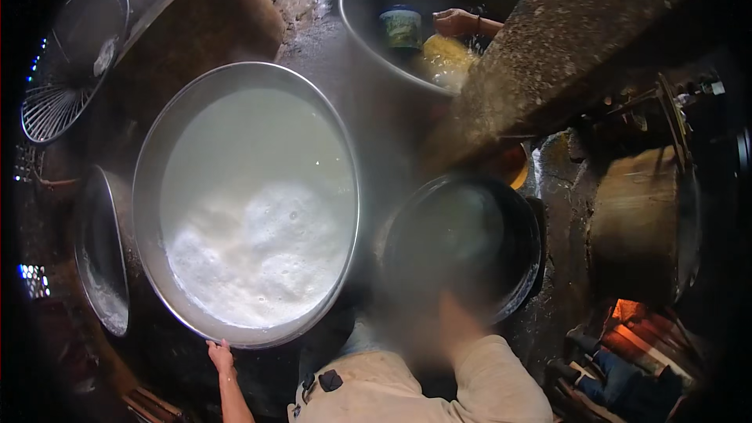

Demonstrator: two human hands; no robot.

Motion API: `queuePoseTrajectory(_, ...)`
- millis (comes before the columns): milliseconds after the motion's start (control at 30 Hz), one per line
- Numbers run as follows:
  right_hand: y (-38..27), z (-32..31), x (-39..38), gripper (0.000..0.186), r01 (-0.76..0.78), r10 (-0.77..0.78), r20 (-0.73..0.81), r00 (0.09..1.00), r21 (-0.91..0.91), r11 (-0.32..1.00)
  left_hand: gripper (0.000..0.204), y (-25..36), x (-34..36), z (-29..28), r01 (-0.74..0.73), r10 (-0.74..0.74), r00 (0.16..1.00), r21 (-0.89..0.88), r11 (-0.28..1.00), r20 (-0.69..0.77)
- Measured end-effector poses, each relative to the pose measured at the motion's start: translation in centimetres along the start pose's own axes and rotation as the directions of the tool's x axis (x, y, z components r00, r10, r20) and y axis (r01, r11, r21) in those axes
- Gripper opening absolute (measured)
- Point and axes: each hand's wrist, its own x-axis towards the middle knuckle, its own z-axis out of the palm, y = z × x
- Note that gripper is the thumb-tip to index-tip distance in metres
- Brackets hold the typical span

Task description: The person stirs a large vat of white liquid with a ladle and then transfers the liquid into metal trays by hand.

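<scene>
A large round steel basin (254, 141) holds milky white liquid with thick foam on its lower half. My left hand (221, 356) grips its near rim, at the lower left. My right hand (448, 315) is over a smaller dark pot (501, 227) to the right of the basin; steam blurs it, hiding its fingers and anything in them. The pot holds cloudy liquid under the haze.
Another person's hand (456, 22) is in a far tub (363, 43) with a bucket (401, 28). A concrete post (576, 23) stands right. Wire strainer (55, 110) and tilted pan (102, 258) sit left. A fire (627, 313) burns lower right.
</scene>
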Motion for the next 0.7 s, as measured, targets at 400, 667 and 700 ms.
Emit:
queuePoseTrajectory(400,-4.6,-6.6,-6.0,0.006,-0.091,-0.087,0.430,0.898,0.377,0.922,0.068,10.5,-1.1,1.6,0.168,-0.162,0.982,-0.060,0.984,0.098)
queuePoseTrajectory(667,-7.2,-13.7,-10.7,0.013,0.075,-0.323,0.592,0.739,0.404,0.912,0.069,4.6,1.6,3.0,0.076,-0.067,0.997,-0.362,0.929,0.037)
queuePoseTrajectory(700,-8.1,-15.3,-12.3,0.015,0.162,-0.367,0.600,0.711,0.368,0.915,0.069,4.9,1.4,3.1,0.110,-0.097,0.994,-0.337,0.935,0.057)
